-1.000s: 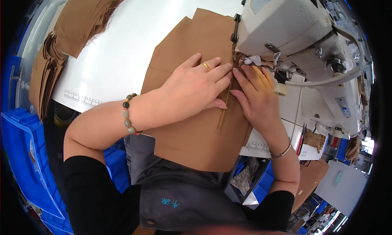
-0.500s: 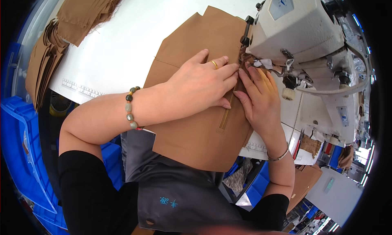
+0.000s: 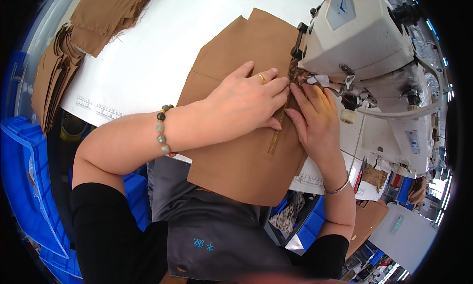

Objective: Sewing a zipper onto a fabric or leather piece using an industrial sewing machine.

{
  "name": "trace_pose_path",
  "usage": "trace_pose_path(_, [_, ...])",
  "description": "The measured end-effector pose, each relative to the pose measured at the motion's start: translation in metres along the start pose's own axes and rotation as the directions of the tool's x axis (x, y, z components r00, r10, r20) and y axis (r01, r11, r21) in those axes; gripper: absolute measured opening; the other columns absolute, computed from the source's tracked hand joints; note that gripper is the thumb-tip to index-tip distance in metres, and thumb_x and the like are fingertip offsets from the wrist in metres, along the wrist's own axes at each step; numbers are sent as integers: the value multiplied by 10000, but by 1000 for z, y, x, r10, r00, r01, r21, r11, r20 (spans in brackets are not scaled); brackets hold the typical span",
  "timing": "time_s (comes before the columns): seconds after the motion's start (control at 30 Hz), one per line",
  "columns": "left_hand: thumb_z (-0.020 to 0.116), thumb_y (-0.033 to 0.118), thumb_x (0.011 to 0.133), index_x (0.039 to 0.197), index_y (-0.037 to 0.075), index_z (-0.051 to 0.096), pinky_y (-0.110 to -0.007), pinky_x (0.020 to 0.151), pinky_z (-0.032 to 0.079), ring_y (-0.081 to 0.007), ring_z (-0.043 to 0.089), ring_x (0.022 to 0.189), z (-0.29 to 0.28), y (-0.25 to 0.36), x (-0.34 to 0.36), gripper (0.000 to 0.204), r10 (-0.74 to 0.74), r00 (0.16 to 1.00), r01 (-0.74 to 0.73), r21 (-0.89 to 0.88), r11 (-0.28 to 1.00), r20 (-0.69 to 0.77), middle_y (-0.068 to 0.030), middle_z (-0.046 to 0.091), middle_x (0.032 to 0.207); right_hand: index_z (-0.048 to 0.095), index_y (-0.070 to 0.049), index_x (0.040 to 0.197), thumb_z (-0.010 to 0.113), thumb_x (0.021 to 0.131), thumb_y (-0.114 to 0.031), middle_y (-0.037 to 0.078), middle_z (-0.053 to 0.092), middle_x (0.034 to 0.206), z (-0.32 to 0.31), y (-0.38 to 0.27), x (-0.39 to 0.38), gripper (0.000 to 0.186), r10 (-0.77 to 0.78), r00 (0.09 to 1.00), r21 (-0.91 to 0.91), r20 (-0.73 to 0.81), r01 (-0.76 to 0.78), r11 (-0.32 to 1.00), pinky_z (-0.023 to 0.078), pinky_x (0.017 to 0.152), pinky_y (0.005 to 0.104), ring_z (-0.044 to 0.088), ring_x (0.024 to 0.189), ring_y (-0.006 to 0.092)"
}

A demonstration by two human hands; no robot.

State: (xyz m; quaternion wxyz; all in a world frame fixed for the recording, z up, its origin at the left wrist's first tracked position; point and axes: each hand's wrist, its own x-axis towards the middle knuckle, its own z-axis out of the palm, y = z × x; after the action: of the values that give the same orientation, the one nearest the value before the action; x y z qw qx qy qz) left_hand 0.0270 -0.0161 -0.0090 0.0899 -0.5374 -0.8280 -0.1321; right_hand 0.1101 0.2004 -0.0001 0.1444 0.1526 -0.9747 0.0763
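Note:
A large brown fabric panel (image 3: 236,160) lies under the head of a white sewing machine (image 3: 362,32). A narrow stitched strip (image 3: 274,143) runs down the panel below my fingers. My left hand (image 3: 251,99) rests flat on the cloth, fingers spread, its tips close to the presser foot area. On the other side of the strip my right hand (image 3: 315,116) lies on the fabric with its fingers stretched out beside the needle area. Both hands press on the panel without gripping it. The needle itself is hidden by the machine head and fingertips.
Stacked brown fabric pieces (image 3: 56,72) hang over the left edge of the white table (image 3: 162,42), with more brown pieces (image 3: 106,17) behind them. Blue bins (image 3: 34,170) stand at the left. A blue box with striped cloth (image 3: 290,215) sits below the table.
The brown panel has shifted slightly away from me and to the right, toward the machine. My left hand and forearm have slid a little right with it; my right hand has hardly moved.

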Motion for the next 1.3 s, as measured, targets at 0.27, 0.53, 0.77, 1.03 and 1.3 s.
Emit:
trace_pose_path(0.27, [688,499,912,1402,42,606,-496,1136,427,-256,537,1394,0,-1,1,674,-1,1000,1,3,1000,27,-72,590,1469,662,-75,1359,742,935,-278,128,641,1347,0,1,0,476,-9,1000,7,-3,9,1000,544,984,417,620,1238,337])
trace_pose_path(0.53, [683,510,918,1412,52,601,-495,1136,429,-250,536,1398,-1,0,1,679,-1,1000,1,10,1000,19,-71,606,1458,660,-78,1363,734,940,-296,131,643,1340,2,2,0,482,-12,1000,10,-2,12,1000,540,987,418,627,1230,331])
trace_pose_path(0.77, [691,515,913,1417,58,598,-501,1133,435,-246,529,1404,1,-1,2,686,-14,1000,14,15,1000,18,-62,604,1465,678,-83,1319,763,912,-261,102,677,1262,-3,4,1,452,-82,994,-34,-66,80,996,579,867,373,685,1097,298])
trace_pose_path(1.03, [712,449,904,1387,72,609,-519,1129,444,-257,522,1404,-3,-4,3,621,-9,1000,10,-37,999,25,-67,587,1471,706,-52,1265,813,817,-113,47,701,924,-42,-46,-14,465,-257,931,62,-260,281,958,511,586,331,642,687,200])
trace_pose_path(1.3, [634,325,964,1319,75,626,-544,1088,459,-295,560,1362,6,-7,0,434,31,997,-34,-35,999,-68,-106,647,1369,14,105,1613,797,898,-134,192,628,1215,-35,-115,23,1087,305,875,635,-377,5,772,536,685,254,635,754,154])
